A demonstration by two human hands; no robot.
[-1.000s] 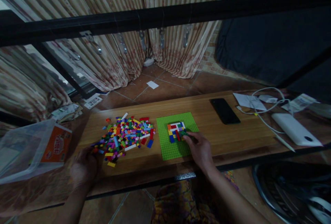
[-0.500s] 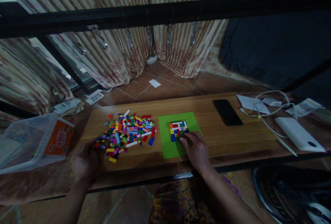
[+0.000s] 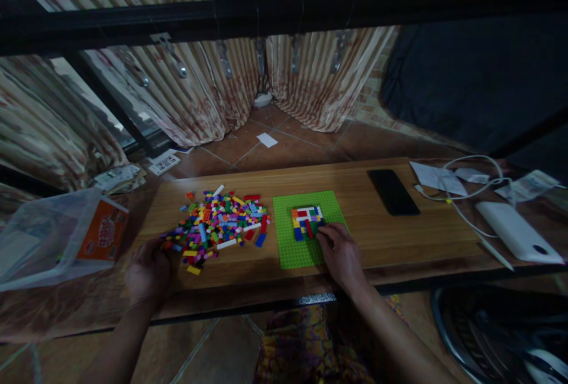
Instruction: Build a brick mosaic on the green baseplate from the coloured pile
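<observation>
A green studded baseplate (image 3: 284,257) lies on the wooden board, bearing a small block of joined toy bricks (image 3: 304,224) in white, red, blue, yellow and other colours. At the lower right corner of that block is my right hand (image 3: 341,254), thumb and index finger closed together at the bricks; whatever is between the fingertips is too small to make out. My left hand (image 3: 148,271) rests at the near left edge of a loose pile of toy bricks (image 3: 222,224). Its fingers are curled and dim, and their tips are partly hidden beside a few bricks.
Left of the board stands a clear plastic tub (image 3: 57,248) with an orange label. A black phone (image 3: 393,192) lies on the board's right part. Beyond it are a white power bank (image 3: 517,233), a white cable (image 3: 470,194) and papers (image 3: 437,178). A dark metal bar (image 3: 284,14) crosses above.
The view has shifted slightly. My right hand has drawn back a little to the right at the block's corner, fingers still together. My left hand stays beside the pile.
</observation>
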